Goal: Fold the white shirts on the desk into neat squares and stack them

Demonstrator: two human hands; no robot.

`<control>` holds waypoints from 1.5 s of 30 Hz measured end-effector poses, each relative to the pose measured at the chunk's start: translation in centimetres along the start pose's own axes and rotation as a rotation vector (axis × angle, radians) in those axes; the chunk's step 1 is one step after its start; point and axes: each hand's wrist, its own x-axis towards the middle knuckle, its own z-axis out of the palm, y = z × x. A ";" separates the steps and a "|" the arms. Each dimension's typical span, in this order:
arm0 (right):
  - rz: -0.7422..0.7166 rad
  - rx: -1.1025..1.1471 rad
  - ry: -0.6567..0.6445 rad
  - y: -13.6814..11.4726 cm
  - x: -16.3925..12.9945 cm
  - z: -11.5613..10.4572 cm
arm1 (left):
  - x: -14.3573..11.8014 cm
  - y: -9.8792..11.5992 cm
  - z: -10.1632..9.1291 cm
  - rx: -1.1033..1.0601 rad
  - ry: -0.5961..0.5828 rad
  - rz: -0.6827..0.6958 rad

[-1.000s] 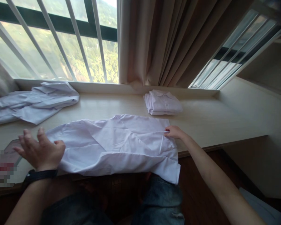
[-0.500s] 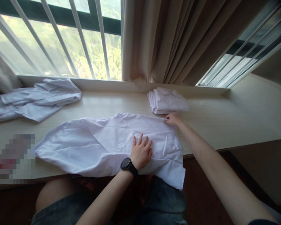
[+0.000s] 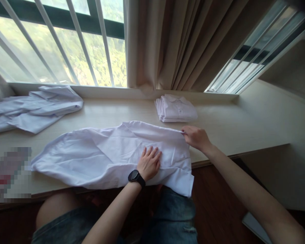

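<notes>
A white shirt (image 3: pixel 101 156) lies spread lengthwise on the pale wooden sill (image 3: pixel 231 132), its right end hanging over the front edge. My left hand (image 3: pixel 149 162), with a black watch on the wrist, lies flat on the shirt's right half, fingers apart. My right hand (image 3: pixel 197 138) pinches the shirt's far right corner and lifts that edge slightly off the sill.
A stack of folded white shirts (image 3: pixel 176 109) sits just behind the shirt, near the beige curtain (image 3: pixel 178 44). A heap of crumpled white shirts (image 3: pixel 35 106) lies at the far left under the barred window (image 3: pixel 53 44). A blurred flat object (image 3: pixel 10 173) rests at the sill's left front.
My left hand came from the shirt's left end to its right half and now rests flat there. My right hand keeps its pinch on the far right corner, which has lifted a little.
</notes>
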 end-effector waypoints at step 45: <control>0.141 0.576 0.026 -5.8 -17.9 8.1 | -2.0 -14.4 -12.1 0.463 -0.017 -0.083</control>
